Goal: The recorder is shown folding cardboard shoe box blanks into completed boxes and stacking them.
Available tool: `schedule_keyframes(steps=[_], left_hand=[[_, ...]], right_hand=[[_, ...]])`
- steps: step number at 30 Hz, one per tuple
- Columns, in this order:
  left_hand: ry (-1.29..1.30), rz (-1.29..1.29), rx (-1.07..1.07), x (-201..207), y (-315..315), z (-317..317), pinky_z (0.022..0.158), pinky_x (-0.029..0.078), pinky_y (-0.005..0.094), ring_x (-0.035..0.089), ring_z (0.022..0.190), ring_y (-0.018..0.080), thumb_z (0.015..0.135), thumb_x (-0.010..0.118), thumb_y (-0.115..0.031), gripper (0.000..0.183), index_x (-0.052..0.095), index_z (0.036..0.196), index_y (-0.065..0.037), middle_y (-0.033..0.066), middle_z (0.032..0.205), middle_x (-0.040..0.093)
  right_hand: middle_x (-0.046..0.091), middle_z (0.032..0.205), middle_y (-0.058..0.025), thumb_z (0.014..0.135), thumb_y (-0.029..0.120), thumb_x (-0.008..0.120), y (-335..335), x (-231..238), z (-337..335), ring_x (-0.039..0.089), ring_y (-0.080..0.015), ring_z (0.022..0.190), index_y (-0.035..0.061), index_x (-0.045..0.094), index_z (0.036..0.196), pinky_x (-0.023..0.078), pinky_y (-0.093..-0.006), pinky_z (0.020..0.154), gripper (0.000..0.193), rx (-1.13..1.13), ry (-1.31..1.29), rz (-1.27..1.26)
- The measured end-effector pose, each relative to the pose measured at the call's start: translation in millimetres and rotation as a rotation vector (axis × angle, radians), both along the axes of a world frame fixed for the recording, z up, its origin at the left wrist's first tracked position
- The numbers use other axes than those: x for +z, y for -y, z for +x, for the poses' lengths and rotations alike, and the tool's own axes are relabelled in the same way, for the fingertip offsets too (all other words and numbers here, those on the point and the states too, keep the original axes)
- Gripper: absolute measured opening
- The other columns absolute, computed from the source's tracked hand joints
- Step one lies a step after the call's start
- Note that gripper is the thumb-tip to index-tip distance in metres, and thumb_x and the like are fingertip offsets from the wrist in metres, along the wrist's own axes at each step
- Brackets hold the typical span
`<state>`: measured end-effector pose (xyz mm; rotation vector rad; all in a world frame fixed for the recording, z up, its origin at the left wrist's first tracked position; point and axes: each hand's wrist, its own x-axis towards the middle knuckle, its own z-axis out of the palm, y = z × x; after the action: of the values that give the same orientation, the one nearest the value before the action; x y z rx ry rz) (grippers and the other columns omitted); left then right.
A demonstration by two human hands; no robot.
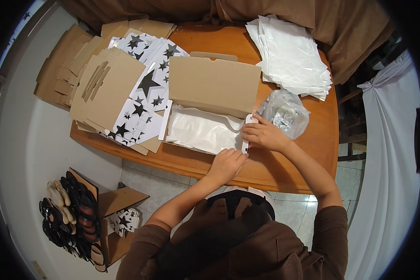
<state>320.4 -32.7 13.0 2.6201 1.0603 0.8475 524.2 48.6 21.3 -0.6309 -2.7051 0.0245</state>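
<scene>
A cardboard box (214, 86) stands on the table with its brown lid raised at the back. White tissue paper (198, 128) lines the inside and covers whatever may lie beneath. At the box's front right corner my left hand (226, 165) is closed, its fingers curled over the front edge. My right hand (267, 134) grips the white right-hand side flap (249, 122) of the same box, fingers bent over it. Just beyond that hand sits a clear plastic bag (288, 114) with something silvery inside that I cannot make out.
Flat cardboard blanks (109, 84) and star-printed sheets (147, 86) pile up on the left of the wooden table (200, 42). A stack of white tissue sheets (289, 56) lies at the back right. Below left, a shoe rack (114, 200) carries several sandals (86, 214). Brown curtain (350, 28) hangs behind.
</scene>
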Motion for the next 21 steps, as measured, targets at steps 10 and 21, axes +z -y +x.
schedule_keyframes(steps=[10, 21], left_hand=[[0.173, -0.221, -0.08, 2.5, -2.2, -9.2, 0.072, 0.047, 0.0359, 0.057, 0.079, 0.0261, 0.079, 0.063, -0.011, 0.011, 0.059, 0.086, -0.005, 0.0085, 0.086, 0.056], [0.089, 0.16, -0.067, -13.7, -0.3, -21.0, 0.074, 0.048, 0.0339, 0.058, 0.085, 0.0241, 0.072, 0.064, -0.01, 0.022, 0.061, 0.093, -0.002, 0.0073, 0.093, 0.059]], right_hand=[[0.053, 0.108, -0.0051, 0.074, 0.013, 0.065, 1.9, 7.7, 0.7, 0.046, -0.0265, 0.116, 0.0108, 0.056, 0.094, 0.038, -0.0419, 0.102, 0.022, -0.023, 0.028, -0.164], [0.053, 0.122, -0.0086, 0.075, 0.017, 0.063, 10.0, 7.9, 4.9, 0.043, -0.0286, 0.123, 0.0094, 0.057, 0.092, 0.042, -0.0384, 0.1, 0.019, -0.106, 0.002, -0.048]])
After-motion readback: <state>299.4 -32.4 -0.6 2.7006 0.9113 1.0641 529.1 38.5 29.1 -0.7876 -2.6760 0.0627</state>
